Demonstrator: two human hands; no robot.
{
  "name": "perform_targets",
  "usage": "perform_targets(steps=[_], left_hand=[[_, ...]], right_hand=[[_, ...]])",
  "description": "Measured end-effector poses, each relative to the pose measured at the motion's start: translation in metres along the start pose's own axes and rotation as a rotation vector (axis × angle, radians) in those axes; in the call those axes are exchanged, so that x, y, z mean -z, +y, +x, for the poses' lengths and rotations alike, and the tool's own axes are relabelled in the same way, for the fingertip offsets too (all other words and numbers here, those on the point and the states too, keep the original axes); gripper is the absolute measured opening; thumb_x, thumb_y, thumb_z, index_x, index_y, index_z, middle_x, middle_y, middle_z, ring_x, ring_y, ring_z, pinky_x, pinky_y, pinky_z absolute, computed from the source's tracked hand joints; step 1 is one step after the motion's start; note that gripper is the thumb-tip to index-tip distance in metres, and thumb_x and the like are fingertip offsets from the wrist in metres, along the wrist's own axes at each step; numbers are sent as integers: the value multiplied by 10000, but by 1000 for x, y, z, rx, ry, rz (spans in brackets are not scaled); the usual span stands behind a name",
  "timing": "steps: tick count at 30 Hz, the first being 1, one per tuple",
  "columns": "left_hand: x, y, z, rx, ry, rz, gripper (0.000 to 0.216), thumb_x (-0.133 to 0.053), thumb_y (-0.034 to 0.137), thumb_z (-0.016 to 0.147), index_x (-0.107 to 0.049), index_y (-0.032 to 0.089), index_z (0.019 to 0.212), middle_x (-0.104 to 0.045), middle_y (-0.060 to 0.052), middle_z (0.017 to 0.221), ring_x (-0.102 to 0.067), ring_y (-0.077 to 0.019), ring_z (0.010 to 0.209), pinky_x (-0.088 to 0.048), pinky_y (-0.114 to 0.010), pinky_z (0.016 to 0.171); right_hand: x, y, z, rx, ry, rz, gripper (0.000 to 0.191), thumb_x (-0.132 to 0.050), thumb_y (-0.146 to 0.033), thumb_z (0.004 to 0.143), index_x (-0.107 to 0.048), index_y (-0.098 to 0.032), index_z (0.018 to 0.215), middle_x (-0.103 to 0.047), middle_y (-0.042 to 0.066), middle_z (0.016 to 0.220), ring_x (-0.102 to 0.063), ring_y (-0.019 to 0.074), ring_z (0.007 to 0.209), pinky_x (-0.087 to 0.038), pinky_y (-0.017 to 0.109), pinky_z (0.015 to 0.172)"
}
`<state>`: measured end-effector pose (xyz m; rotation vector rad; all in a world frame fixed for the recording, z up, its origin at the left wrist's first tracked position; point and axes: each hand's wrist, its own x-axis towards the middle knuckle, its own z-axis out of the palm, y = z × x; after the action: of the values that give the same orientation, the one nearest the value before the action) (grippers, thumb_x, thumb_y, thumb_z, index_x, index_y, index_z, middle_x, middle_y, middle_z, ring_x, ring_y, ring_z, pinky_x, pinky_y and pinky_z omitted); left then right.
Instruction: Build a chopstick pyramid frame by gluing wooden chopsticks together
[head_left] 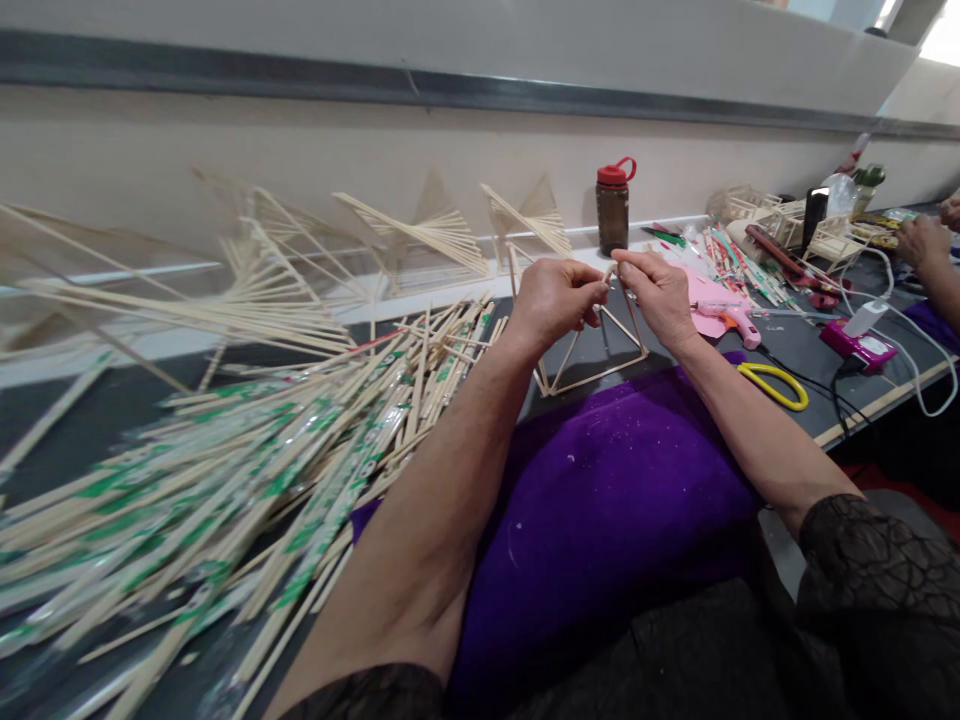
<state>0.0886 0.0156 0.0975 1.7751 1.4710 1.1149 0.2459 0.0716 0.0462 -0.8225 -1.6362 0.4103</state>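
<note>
A small triangular frame of thin wooden sticks [600, 379], like chopsticks, stands on the dark table in front of me. Both hands meet at its upper part. My left hand [556, 297] is closed, with thumb and fingertips pinched together by the top of the frame. Close beside it, my right hand [658, 293] pinches the frame near the upper end of a slanting stick. The exact contact at the fingertips is partly hidden by the fingers. A purple cloth [600, 500] with pale specks lies below my forearms.
Loose and wrapped chopsticks [300, 470] are heaped at left. Fanned stick structures [427, 235] lean along the wall. Behind my hands stands a bottle [613, 215] with a red lid. At right are a pink glue gun [739, 322], yellow-handled scissors [772, 387], a purple power adapter [859, 345] and another person's hand [924, 240].
</note>
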Motion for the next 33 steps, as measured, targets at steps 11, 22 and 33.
perform_targets(steps=[11,22,33], left_hand=[[3,-1,1,-3,-15,-10,157,-721,169,826,-813,149,953,-720,-32,672,-656,-104,511,-486,-171,478],[0,3,0,-89,151,-21,248,-653,201,860,-819,181,1043,-781,-37,842,-667,-99,570,-502,-183,515],[-1,-4,4,-52,96,3,128,-697,225,815,-801,172,868,-700,-9,636,-643,-109,539,-458,-165,461]], right_hand=[[2,-2,-4,-18,-10,8,154,-638,-229,932,-780,-252,987,-785,-5,1019,-700,154,964,-546,351,943],[-1,-5,-6,-24,10,-8,129,-674,-302,929,-771,-240,988,-784,6,1015,-676,161,925,-548,336,901],[-3,-18,4,8,27,-188,157,-674,-323,948,-774,-258,846,-699,-4,859,-641,161,863,-526,322,870]])
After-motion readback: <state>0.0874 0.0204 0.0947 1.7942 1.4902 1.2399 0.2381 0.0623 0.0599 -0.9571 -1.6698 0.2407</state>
